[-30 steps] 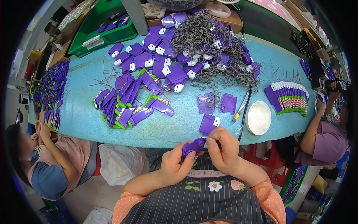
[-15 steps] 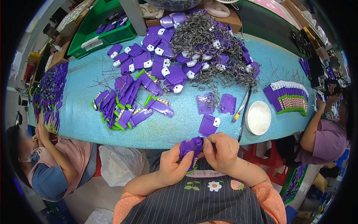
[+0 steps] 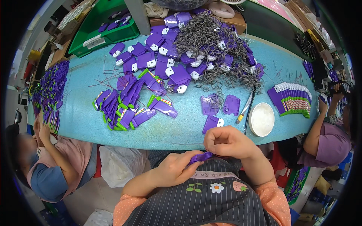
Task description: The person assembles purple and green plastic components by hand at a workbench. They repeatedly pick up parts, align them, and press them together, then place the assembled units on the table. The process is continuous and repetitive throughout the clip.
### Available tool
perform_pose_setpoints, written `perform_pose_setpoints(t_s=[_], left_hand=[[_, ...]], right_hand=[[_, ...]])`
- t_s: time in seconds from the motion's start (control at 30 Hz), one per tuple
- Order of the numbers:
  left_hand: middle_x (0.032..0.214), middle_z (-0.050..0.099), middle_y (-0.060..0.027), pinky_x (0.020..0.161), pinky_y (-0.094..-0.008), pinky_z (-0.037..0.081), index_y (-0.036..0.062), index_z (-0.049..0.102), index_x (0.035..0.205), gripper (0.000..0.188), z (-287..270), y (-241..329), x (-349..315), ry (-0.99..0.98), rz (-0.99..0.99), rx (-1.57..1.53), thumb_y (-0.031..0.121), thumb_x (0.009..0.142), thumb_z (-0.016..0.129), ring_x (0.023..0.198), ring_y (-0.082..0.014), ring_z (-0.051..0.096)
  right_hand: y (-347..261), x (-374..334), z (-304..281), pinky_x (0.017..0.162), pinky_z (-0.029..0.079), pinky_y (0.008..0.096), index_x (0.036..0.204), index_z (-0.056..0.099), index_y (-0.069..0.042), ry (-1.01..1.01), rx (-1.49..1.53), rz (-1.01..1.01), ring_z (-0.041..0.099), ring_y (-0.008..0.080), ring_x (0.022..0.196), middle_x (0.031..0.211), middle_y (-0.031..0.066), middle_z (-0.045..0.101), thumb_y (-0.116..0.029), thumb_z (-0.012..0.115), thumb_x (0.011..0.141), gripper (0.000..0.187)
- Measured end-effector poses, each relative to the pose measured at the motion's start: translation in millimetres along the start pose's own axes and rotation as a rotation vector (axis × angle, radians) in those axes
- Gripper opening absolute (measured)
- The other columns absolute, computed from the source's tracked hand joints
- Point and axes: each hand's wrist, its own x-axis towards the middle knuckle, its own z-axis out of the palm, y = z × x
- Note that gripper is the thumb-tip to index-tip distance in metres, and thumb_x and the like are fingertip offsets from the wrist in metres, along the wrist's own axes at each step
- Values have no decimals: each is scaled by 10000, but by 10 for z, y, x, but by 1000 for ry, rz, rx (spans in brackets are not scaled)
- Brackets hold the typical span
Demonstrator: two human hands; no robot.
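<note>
Close to my apron, my left hand (image 3: 173, 167) is closed round a purple plastic casing (image 3: 200, 157), now seen edge-on. My right hand (image 3: 230, 141) is curled in a pinch just above the casing's right end; whatever its fingertips hold is hidden. Beyond that hand, on the table, lies a purple casing with a white corner (image 3: 211, 123), partly covered by it. Two open purple shells (image 3: 231, 104) lie farther back, small grey rings on the left one. To their right are a yellow-ended cutter knife (image 3: 243, 112) and a round white bowl (image 3: 261, 119).
A heap of grey rings (image 3: 205, 34) covers purple-and-white casings (image 3: 146, 60) at the back. Purple-and-green pieces (image 3: 126, 98) are piled left, and a fanned row of casings (image 3: 292, 98) lies right. A green crate (image 3: 117, 34) stands back left. People sit at both sides.
The casing in my left hand has tipped from showing its face to edge-on. My right hand has rolled over and risen slightly, now covering part of the white-cornered casing.
</note>
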Motion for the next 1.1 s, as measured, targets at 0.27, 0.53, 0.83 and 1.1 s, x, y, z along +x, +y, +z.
perform_pose_setpoints(t_s=[0.27, 0.53, 0.83, 1.1], left_hand=[[827, 660, -127, 568, -299, 502, -37, 500, 1112, 274, 16, 96, -23, -90, -129, -164, 23, 850, 552, 650, -209, 661], [825, 666, -107, 623, -286, 505, -23, 505, 1117, 250, 21, 181, -2, -185, -167, -240, 60, 883, 535, 729, -171, 667], [941, 650, -157, 684, -301, 542, -64, 449, 1158, 266, 136, 104, -35, 429, -246, -259, 40, 916, 485, 785, -173, 661], [860, 640, -122, 655, -274, 509, -49, 504, 1134, 258, 106, 31, 11, 342, -160, -39, 36, 892, 534, 727, -107, 623]], right_hand=[[-161, 21, 40, 614, 419, 204, 811, 605, -11, 176, 45, 171, 519, 56, 683, 789, 1, 606, -151, 612, 862, 149], [-34, 22, 20, 606, 412, 193, 825, 596, -34, 250, 66, -130, 502, 38, 668, 757, -12, 584, -175, 604, 889, 155], [59, -43, 359, 664, 460, 262, 1021, 564, 4, 334, -500, -384, 579, 180, 806, 960, 105, 589, -37, 601, 829, 199], [178, -19, 369, 736, 452, 296, 1001, 600, 33, 350, -539, -355, 574, 169, 876, 1013, 114, 597, -32, 593, 837, 176]])
